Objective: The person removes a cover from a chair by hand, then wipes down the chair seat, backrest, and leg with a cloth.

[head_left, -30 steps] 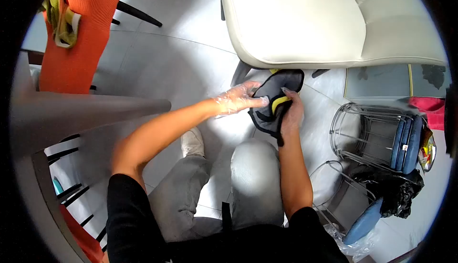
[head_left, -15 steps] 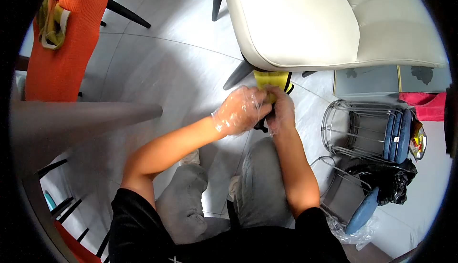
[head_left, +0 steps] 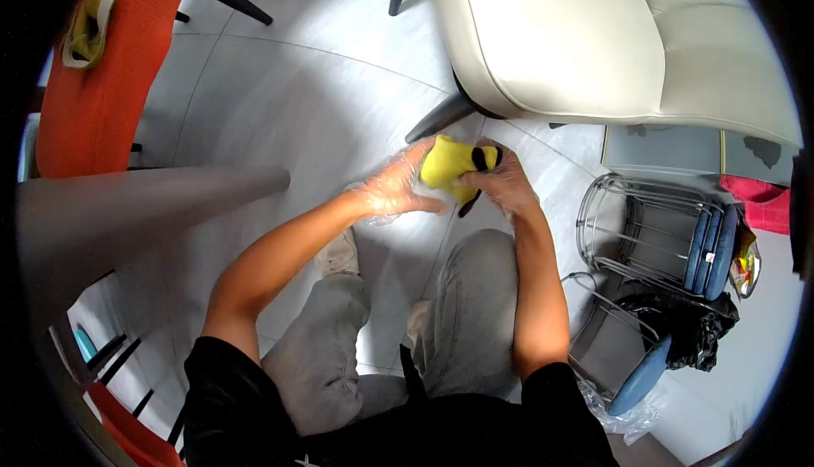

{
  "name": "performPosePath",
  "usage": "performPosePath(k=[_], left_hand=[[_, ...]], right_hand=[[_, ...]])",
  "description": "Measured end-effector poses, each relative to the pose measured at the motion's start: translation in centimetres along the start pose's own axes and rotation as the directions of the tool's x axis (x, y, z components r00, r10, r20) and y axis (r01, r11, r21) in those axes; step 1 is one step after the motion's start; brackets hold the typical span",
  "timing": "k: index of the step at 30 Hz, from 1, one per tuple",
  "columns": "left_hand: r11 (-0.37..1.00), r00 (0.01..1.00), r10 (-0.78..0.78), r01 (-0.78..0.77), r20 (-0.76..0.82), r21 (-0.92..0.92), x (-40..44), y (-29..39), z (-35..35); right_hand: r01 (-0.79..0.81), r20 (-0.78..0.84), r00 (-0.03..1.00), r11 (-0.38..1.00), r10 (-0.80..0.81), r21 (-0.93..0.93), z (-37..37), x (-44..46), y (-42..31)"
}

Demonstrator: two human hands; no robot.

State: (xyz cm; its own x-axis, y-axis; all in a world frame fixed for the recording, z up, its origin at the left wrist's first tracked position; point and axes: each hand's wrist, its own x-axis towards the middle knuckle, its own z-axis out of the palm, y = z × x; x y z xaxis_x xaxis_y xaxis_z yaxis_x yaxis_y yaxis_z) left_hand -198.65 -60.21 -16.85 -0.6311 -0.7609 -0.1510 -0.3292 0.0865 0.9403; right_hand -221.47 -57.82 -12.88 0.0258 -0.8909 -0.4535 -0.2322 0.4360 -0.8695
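A yellow cloth (head_left: 448,164) with black trim is bunched up in front of me, above the floor and near the cream chair's leg. My right hand (head_left: 505,180), in a clear plastic glove, is closed on its right side, thumb across the front. A dark strip of the cloth hangs below that thumb. At the cloth's left edge is my left hand (head_left: 392,186), also in a clear glove. Its thumb stretches away from the fingers, and the fingertips reach the cloth's upper left side. Whether they press on it is unclear.
A cream chair (head_left: 560,35) stands ahead on grey tiles. Left are an orange-covered chair (head_left: 119,69) with a yellow-green cloth (head_left: 88,30) on it, and a grey table edge (head_left: 170,204). Right are wire-framed stools (head_left: 623,230) with blue seats and a black plastic bag (head_left: 699,327).
My hands have moved apart slightly. The left hand has opened and shifted left, and the cloth, earlier mostly behind my fingers, now shows as a yellow bundle. The view has shifted a little.
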Motion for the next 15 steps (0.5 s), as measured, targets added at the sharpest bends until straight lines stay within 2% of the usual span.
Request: performPosePath(k=[3,4,7,8,11,12,14,15], left_hand=[[0.969,0.949,-0.007,0.085,0.317,-0.232,0.1,-0.7,0.1],[0.947,0.969,-0.031,0.108,0.246,-0.304,-0.3,-0.2,0.2],[0.911,0.991,-0.072,0.11,0.109,-0.398,-0.6,-1.7,-0.2],[0.953,0.999,0.009,-0.025,-0.054,-0.302,-0.8,-2.3,-0.4],[0.995,0.974,0.024,-0.045,-0.226,-0.091,-0.9,-3.0,-2.4],[0.999,0.963,0.044,-0.036,-0.265,0.033,-1.1,-1.5,-3.3],[0.971,0.919,0.228,-0.192,-0.321,0.142,-0.9,0.1,-4.4],[0.944,0.884,0.319,-0.263,-0.342,0.2,-0.6,0.4,-4.7]], right_hand=[[0.079,-0.097,0.994,0.913,-0.043,0.399,0.5,-0.8,-2.1],[0.064,-0.106,0.994,0.881,-0.016,0.469,0.3,-0.8,-2.5],[0.224,-0.24,0.958,0.928,-0.155,0.297,-0.3,-0.8,-1.9],[0.244,-0.214,0.956,0.95,-0.202,0.194,-0.6,-0.8,-1.8],[0.245,-0.057,0.968,0.969,-0.243,0.041,-0.8,-1.0,-2.4],[0.185,-0.026,0.982,0.982,-0.186,-0.036,-0.7,-1.1,-2.6],[0.064,0.022,0.998,0.979,-0.061,-0.192,-0.3,-1.2,-2.9],[0.066,0.057,0.997,0.987,-0.059,-0.147,-1.1,-0.7,-1.7]])
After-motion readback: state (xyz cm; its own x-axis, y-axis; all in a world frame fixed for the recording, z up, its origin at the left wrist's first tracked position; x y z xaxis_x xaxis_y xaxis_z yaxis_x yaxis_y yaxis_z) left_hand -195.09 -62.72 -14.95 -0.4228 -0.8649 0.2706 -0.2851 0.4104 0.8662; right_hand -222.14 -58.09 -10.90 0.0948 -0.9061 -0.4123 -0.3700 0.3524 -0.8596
